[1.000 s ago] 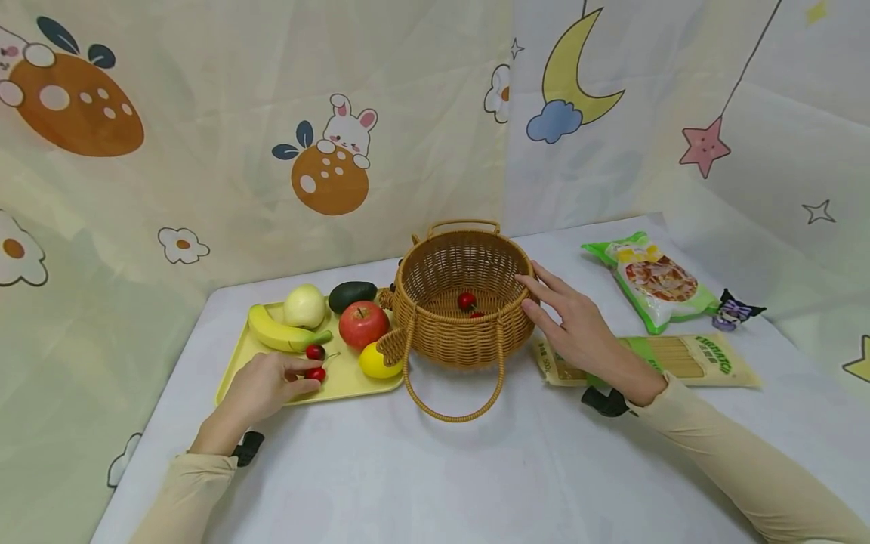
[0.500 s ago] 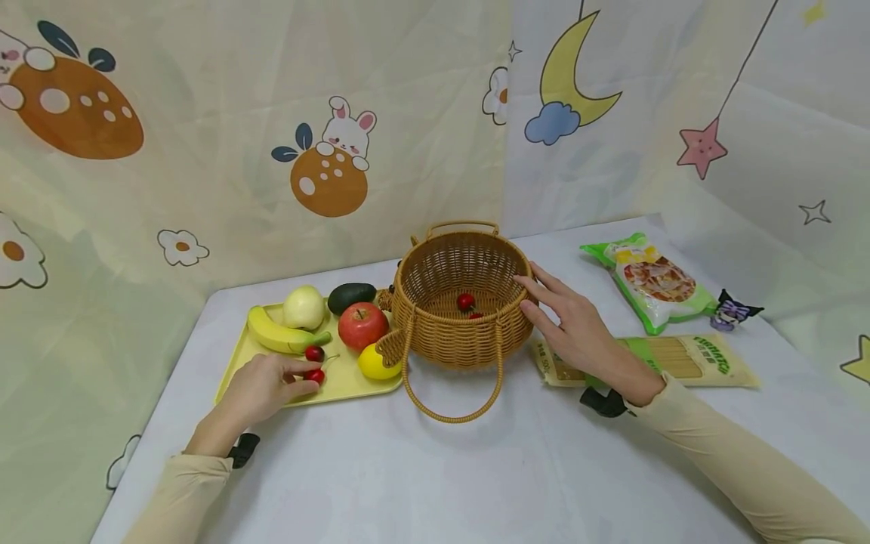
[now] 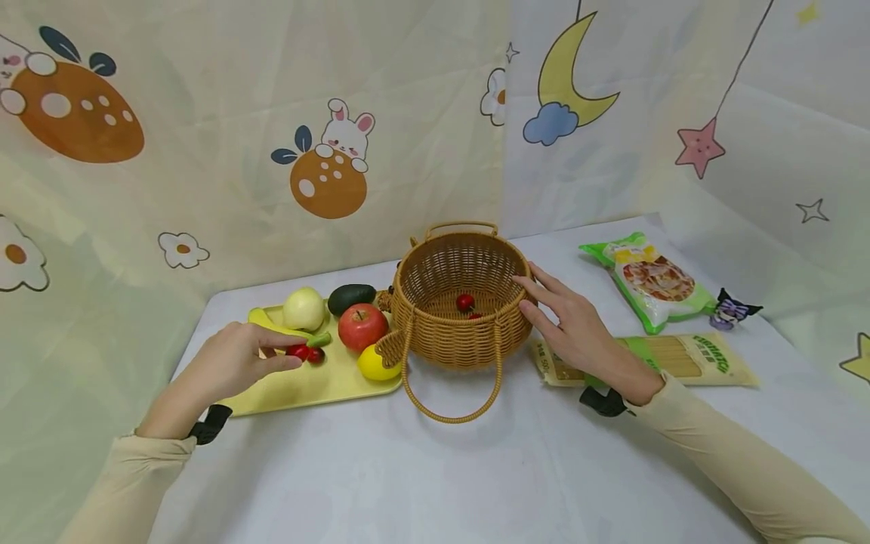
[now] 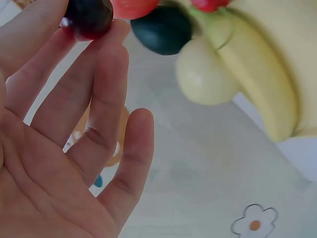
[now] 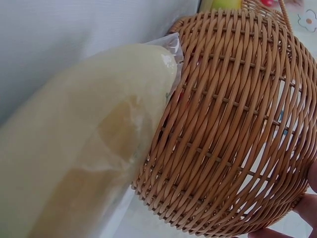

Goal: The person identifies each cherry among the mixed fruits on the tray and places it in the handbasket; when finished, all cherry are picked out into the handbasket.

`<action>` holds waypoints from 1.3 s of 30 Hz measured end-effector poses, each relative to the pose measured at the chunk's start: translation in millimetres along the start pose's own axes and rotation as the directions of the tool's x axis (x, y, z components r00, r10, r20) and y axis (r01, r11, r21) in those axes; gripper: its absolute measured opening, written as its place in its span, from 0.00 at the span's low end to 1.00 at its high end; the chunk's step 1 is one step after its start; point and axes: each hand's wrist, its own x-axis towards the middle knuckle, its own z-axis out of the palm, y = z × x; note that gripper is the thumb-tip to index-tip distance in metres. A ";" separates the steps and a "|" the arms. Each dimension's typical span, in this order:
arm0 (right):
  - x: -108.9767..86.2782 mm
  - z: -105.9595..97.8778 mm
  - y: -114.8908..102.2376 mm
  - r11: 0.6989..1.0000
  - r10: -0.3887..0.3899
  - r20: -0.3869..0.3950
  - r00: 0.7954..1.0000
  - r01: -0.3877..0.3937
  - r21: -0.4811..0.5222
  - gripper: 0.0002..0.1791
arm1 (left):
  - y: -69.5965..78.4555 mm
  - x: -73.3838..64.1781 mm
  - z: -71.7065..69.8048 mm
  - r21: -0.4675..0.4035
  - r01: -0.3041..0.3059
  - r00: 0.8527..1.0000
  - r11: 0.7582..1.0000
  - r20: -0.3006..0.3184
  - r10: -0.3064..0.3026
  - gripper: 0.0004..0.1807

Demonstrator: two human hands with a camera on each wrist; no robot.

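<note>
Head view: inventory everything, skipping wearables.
Round wicker basket: 1, brown, centre
Round cherries: 4, red, basket (2), tray (1), held (1)
Rectangular tray: 1, yellow, left
Banana, lemon: 1 each, yellow, tray
Round fruit: 1, pale green, tray
Avocado: 1, dark green, tray
Apple: 1, red, tray
Plastic bag: 1, green-white, right
Noodle packet: 1, beige, right
Figurine: 1, purple-black, right
Tablecloth: 1, white, beneath
Backdrop: 1, cream, behind
Left hand: 1, tray
Right hand: 1, basket rim

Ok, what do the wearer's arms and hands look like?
Long beige sleeves, plain, creased towards the cuffs. Small black fitting at each wrist. Hands ungloved. No cables visible.
</note>
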 end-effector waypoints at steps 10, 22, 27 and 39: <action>-0.6 1.9 -0.1 1.000 0.017 0.013 1.000 -0.017 0.008 0.26 | 29.0 36.6 -38.2 0.014 -0.113 0.986 0.993 0.122 0.111 0.21; 0.8 0.6 -1.3 1.000 0.004 0.005 1.000 -0.004 -0.003 0.26 | 76.2 107.2 -66.2 -0.101 -0.218 0.943 0.971 0.236 0.236 0.16; 1.2 1.0 -1.6 1.000 0.003 0.013 1.000 -0.003 -0.004 0.26 | 94.3 132.6 -66.2 -0.122 -0.209 0.930 0.970 0.282 0.236 0.17; 0.2 -0.1 -0.7 1.000 -0.011 -0.003 1.000 0.011 -0.006 0.26 | 133.2 178.5 -45.5 -0.116 -0.254 0.908 0.960 0.315 0.278 0.15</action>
